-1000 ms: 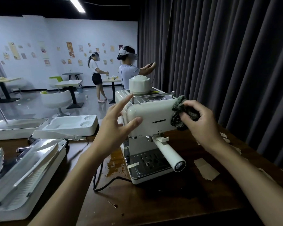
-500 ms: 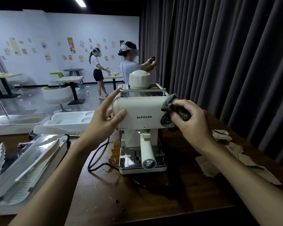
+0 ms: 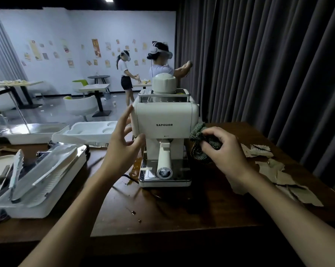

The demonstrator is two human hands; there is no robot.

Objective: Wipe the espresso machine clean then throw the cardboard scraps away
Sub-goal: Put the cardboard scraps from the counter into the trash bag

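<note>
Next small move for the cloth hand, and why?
Probably drag the cloth down the espresso machine's right side toward its base. The right hand grips the cloth at that side's lower corner, the left hand braces the opposite side with straight fingers, and the cardboard scraps lie untouched, so wiping seems unfinished.

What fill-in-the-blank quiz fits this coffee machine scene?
The right hand grips a green ____ beside the coffee machine. The open left hand touches the machine, whose front reads ____. Torn ____ scraps lie on the table, right of the machine.
Missing: cloth; SAPOUDR; cardboard.
</note>
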